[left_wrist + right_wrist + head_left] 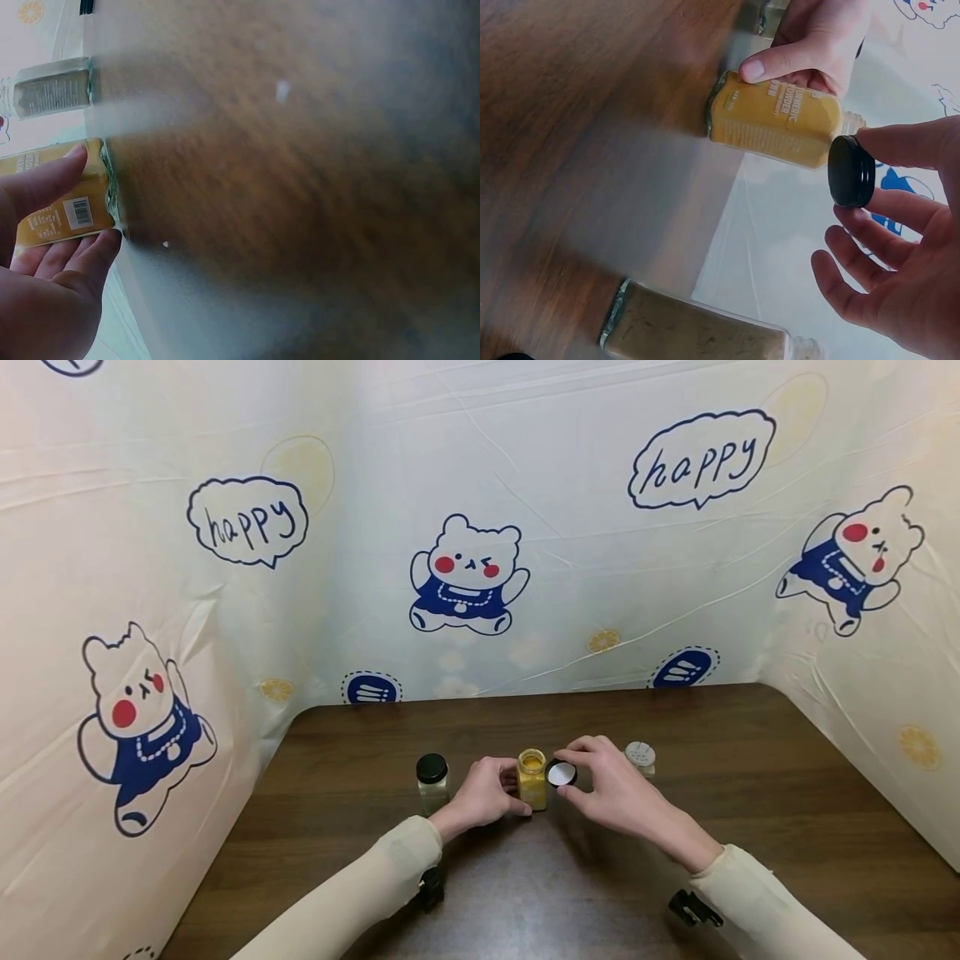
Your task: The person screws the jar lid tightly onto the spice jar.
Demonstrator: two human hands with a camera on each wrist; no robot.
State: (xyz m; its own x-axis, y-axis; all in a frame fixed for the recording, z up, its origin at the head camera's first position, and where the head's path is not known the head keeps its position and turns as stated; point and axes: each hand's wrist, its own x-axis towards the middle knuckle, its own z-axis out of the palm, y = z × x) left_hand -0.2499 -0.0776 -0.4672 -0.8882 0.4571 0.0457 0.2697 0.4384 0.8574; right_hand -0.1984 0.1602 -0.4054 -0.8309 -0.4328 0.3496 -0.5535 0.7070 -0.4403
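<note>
Grasping uncapped turmeric powder jar [532, 789], thumb and fingers, with left hand [483, 795]. Pinching black cap [851, 171] beside jar mouth with right hand [611, 792]. Upright, short of middle of surface's [337, 760] far edge, between black-capped glass jar [432, 777] toward left edge, perforated-top jar [641, 757] toward right edge.

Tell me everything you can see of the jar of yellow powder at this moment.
The jar of yellow powder looks like clear glass: square-sided, with a clear base and a narrower round neck. Pale lettering, including "POWDER", is printed on it, and a barcode shows on another side. Its mouth is uncovered. It appears upright on the brown table, held low down between the thumb and fingers of the left hand. The right hand pinches a black cap beside its neck.
</note>
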